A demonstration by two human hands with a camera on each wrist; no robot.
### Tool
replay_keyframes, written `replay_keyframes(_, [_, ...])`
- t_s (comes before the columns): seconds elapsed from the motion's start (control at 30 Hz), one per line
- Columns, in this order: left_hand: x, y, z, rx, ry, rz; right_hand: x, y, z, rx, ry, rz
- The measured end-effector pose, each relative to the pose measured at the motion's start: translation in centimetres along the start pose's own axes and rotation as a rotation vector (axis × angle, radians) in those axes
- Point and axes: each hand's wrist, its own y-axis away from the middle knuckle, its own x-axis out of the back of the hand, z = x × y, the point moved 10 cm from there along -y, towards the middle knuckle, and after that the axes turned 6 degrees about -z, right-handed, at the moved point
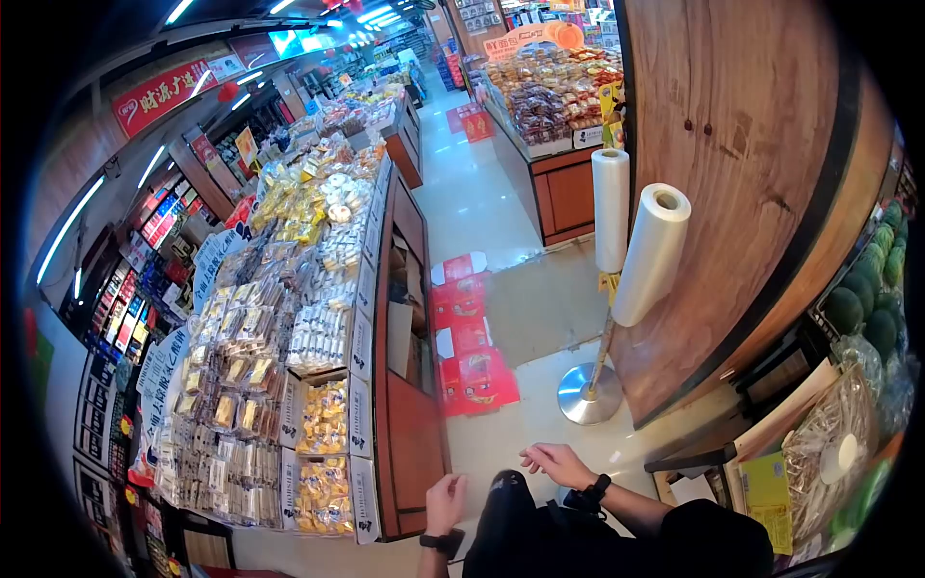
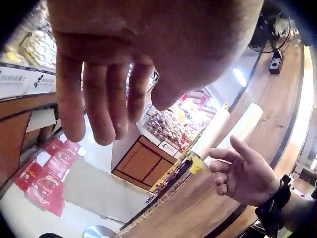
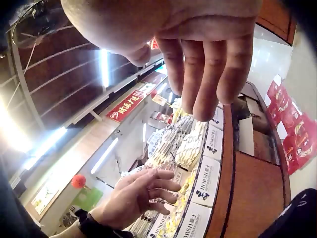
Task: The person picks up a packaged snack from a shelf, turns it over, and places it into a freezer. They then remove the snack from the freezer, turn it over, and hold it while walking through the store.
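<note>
My left hand (image 1: pixel 445 503) hangs low beside the end of a wooden display counter (image 1: pixel 409 424), fingers loose with nothing in them. Over the floor to its right, my right hand (image 1: pixel 559 464) is also bare, its fingers relaxed and slightly bent. In the left wrist view the left fingers (image 2: pixel 99 104) stretch downward, apart from any goods. Likewise, the right fingers (image 3: pixel 208 74) reach down bare in the right wrist view. Ahead of the right hand stand two rolls of clear plastic bags (image 1: pixel 651 255) on a metal stand with a round base (image 1: pixel 590 393).
Packaged snacks (image 1: pixel 251 337) fill the counter on the left. Flattened red cardboard (image 1: pixel 472 337) lies on the aisle floor. A bread display (image 1: pixel 554 96) stands farther ahead. A curved wooden wall (image 1: pixel 742 173) rises at right, with watermelons (image 1: pixel 872 299) and wrapped goods (image 1: pixel 833 462) beyond it.
</note>
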Motion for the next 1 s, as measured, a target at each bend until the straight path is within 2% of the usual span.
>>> replay_keyframes(0.17, [1.9, -0.9, 0.6, -0.021, -0.079, 0.041, 0.8, -1.1, -0.7, -0.073, -0.083, 0.046])
replay_keyframes(0.4, [3.2, -5.1, -1.6, -0.087, 0.135, 0.051, 1.6, -3.2, -2.7, -0.048, 0.04, 0.226])
replay_keyframes(0.47, [3.6, -6.1, -2.1, -0.098, 0.123, 0.039, 0.5, -4.2, -1.4, -0.055, 0.136, 0.21])
replay_keyframes(0.57, [6.2, -6.3, 1.4, -0.192, 0.123, 0.069, -1.6, -7.6, -4.0, -0.009, 0.238, 0.168])
replay_keyframes(0.7, [6.3, -7.2, -2.8, -0.151, 0.409, 0.107, -5.2, -10.1, -4.5, 0.025, 0.389, 0.11])
replay_keyframes(0.83, [5.6, -7.2, -5.2, -0.133, 0.499, 0.053, -5.6, -10.1, -6.3, -0.013, 0.193, 0.23])
replay_keyframes(1.0, [7.3, -7.2, -5.0, -0.132, 0.391, 0.03, -5.2, -11.3, -6.3, 0.026, 0.135, 0.214])
